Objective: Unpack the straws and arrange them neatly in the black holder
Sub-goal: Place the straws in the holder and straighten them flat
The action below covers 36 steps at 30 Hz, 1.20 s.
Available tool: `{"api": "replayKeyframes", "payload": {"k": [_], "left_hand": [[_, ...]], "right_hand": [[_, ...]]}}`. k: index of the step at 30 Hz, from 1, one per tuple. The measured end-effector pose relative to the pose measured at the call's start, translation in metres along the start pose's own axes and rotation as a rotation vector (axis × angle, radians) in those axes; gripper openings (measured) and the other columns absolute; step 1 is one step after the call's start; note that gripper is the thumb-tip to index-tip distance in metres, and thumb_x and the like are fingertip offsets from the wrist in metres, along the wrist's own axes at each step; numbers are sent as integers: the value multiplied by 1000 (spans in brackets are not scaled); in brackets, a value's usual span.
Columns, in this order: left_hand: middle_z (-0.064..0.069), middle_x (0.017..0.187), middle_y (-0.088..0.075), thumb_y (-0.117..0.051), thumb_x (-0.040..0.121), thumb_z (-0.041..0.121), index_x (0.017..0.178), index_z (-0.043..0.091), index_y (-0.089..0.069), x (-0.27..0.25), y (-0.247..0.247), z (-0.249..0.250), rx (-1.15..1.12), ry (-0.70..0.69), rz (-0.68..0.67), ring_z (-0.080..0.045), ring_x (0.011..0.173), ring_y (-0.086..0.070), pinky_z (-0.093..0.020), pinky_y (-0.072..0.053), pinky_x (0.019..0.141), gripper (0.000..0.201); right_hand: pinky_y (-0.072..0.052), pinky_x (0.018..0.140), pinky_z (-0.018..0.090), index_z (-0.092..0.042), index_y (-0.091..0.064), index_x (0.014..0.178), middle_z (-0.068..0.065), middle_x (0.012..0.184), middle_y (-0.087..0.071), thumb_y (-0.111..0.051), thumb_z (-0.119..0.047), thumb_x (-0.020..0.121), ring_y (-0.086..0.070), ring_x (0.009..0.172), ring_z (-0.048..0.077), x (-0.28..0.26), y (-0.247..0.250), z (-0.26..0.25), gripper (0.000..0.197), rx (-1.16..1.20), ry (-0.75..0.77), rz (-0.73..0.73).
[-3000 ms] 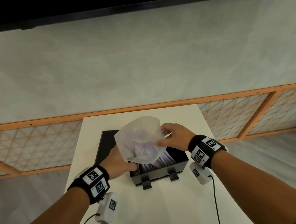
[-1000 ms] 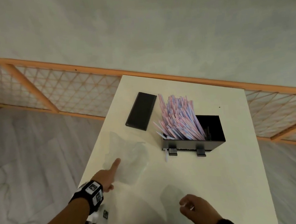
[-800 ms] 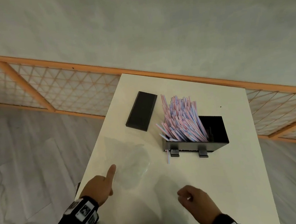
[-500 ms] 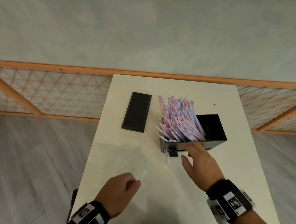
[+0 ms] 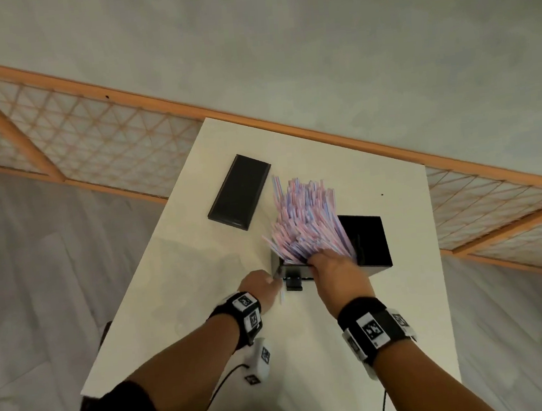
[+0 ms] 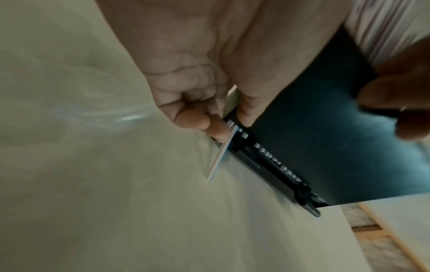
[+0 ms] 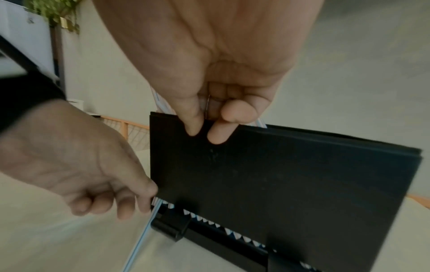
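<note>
Since half a second ago, moved off the clear bag: left hand (image 5: pixel 260 284) at centre frame, pinching a stray straw (image 6: pixel 220 153) at the holder's lower left corner. Right of it, right hand (image 5: pixel 334 270) reached up to the black holder's (image 5: pixel 370 238) front rim, fingers curled over the edge, clasping it. Pink-and-blue straws (image 5: pixel 304 217) fanned, leaning left from the holder. Black lid (image 5: pixel 239 191) flat, upper left.
</note>
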<state>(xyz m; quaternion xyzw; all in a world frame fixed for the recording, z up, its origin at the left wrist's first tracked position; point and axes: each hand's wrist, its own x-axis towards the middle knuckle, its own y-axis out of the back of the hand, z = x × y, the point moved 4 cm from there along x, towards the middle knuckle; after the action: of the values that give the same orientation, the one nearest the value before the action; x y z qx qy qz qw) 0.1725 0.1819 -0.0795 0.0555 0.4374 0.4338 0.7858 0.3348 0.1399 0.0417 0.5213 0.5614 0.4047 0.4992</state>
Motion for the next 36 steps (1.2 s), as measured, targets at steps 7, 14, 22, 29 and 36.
{"api": "replayKeyframes", "payload": {"k": [7, 14, 22, 29, 36], "left_hand": [[-5, 61, -55, -64, 87, 59, 64, 11, -59, -5, -9, -6, 95, 188, 44, -29, 64, -58, -31, -41, 59, 54], [-4, 63, -63, -60, 99, 35, 67, 11, -62, -16, -14, -12, 69, 163, 25, -21, 59, -59, -28, -46, 61, 40], [-4, 82, -61, -57, 95, 42, 73, 12, -57, -67, -18, -40, 449, 145, -89, -25, 79, -58, -27, -42, 69, 37], [-1, 86, -58, -58, 98, 46, 82, 20, -59, -127, 4, -44, 508, 12, -205, -19, 81, -54, -26, -39, 72, 31], [8, 83, -42, -38, 105, 53, 83, 25, -44, -186, 24, -21, 508, -256, -147, -16, 78, -44, -35, -40, 77, 36]], "right_hand": [[-49, 58, 39, -18, -63, 88, 6, 92, -62, -55, -5, 87, -64, 77, 34, -20, -2, -16, 15, -55, 62, -84], [-44, 60, 32, -21, -64, 96, 1, 100, -62, -54, -14, 96, -66, 85, 27, -24, -5, -20, 12, 15, 74, -93], [-43, 64, 30, -20, -65, 93, 0, 100, -61, -52, -21, 100, -65, 88, 24, -22, -2, -19, 15, 95, 103, -38], [-41, 71, 26, -18, -67, 96, 1, 101, -62, -49, -27, 103, -63, 91, 22, -21, -1, -16, 21, 178, 105, -51], [-52, 77, 25, -26, -65, 112, -9, 107, -60, -57, -26, 98, -61, 91, 9, -53, 49, -19, 16, 464, 266, 116]]}}
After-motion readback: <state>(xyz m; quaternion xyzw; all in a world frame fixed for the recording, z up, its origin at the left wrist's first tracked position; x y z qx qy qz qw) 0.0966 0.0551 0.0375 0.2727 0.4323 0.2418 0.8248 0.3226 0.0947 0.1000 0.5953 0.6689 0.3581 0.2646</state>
